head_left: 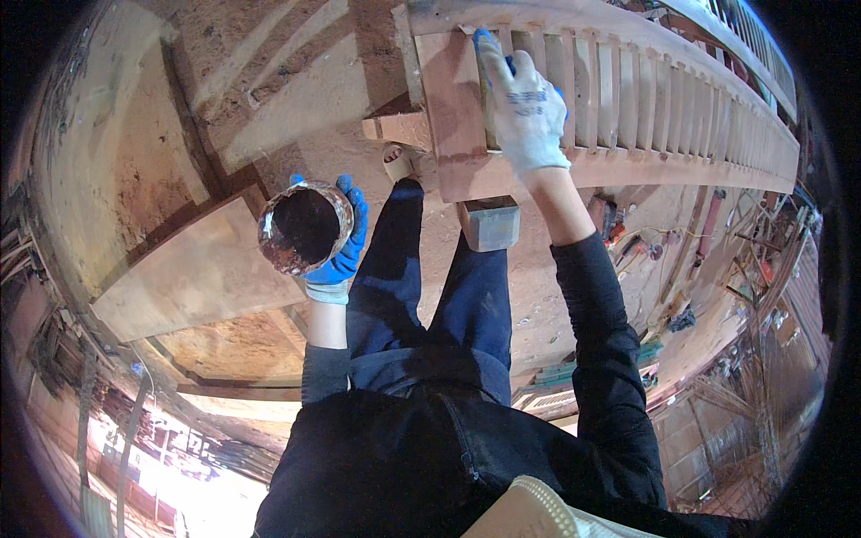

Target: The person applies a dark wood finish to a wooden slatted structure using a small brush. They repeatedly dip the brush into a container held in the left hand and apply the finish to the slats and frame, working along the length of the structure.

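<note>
My left hand [352,240], in a blue and white glove, is closed around a round, stained tub [280,258] and holds it up at the left of my legs. Inside the tub is something dark brown. At the near end of a long slatted wooden panel [457,112], my right hand [527,112] wears a white glove with blue fingertips. Its fingers are bent, pointing away from me, over the first slats. A small pale edge shows by the index fingertip, but what the fingers grip is mostly hidden.
A wooden block [399,128] juts out at the panel's left end. Close to my legs, a clear plastic box [493,226] sits beside the panel's near rail. Flat boards [197,264] lie at the left. Tools and cords [637,247] are strewn on the ground at the right.
</note>
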`<act>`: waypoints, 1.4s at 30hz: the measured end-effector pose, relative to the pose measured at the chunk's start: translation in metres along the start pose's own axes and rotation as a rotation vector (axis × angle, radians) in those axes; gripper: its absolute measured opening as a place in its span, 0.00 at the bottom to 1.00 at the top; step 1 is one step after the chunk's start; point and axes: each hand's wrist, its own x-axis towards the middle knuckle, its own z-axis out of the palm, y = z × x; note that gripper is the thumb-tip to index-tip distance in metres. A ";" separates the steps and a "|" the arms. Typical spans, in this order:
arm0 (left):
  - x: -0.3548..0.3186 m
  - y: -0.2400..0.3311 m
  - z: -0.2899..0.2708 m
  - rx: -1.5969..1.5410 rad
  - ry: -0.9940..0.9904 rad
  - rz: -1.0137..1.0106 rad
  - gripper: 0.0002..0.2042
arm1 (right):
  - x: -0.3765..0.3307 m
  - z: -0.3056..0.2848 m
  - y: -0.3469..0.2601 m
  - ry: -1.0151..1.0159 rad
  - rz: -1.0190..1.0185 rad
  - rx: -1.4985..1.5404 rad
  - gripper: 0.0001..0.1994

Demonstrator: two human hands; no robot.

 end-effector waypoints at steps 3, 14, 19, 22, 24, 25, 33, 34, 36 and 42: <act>0.003 0.001 0.000 0.008 -0.028 -0.007 0.21 | -0.006 0.009 -0.009 -0.120 -0.041 -0.191 0.26; 0.009 -0.002 0.005 -0.107 0.038 -0.021 0.20 | 0.000 -0.011 -0.002 -0.137 0.016 -0.059 0.27; 0.008 -0.001 0.000 -0.044 0.029 -0.029 0.19 | 0.002 -0.027 -0.003 -0.175 0.015 0.031 0.26; 0.007 0.000 -0.002 -0.099 0.088 -0.021 0.19 | 0.020 -0.026 -0.005 -0.126 0.060 0.017 0.26; 0.006 -0.002 -0.002 -0.106 0.112 -0.023 0.19 | 0.018 -0.027 -0.011 -0.228 0.054 -0.041 0.25; 0.005 -0.002 -0.003 -0.109 0.123 -0.021 0.19 | 0.015 -0.029 -0.012 -0.232 0.024 -0.037 0.25; 0.000 0.000 -0.005 -0.086 0.044 -0.075 0.20 | 0.019 -0.019 -0.008 -0.183 -0.004 -0.043 0.24; 0.000 0.001 -0.006 -0.077 0.026 -0.068 0.20 | 0.009 -0.020 -0.011 -0.175 -0.055 -0.024 0.24; -0.001 0.003 -0.008 -0.031 0.028 -0.041 0.21 | 0.006 -0.022 -0.010 -0.171 -0.100 0.041 0.24; 0.000 0.004 -0.004 0.004 -0.010 -0.063 0.22 | -0.001 -0.006 -0.009 -0.191 -0.106 -0.074 0.26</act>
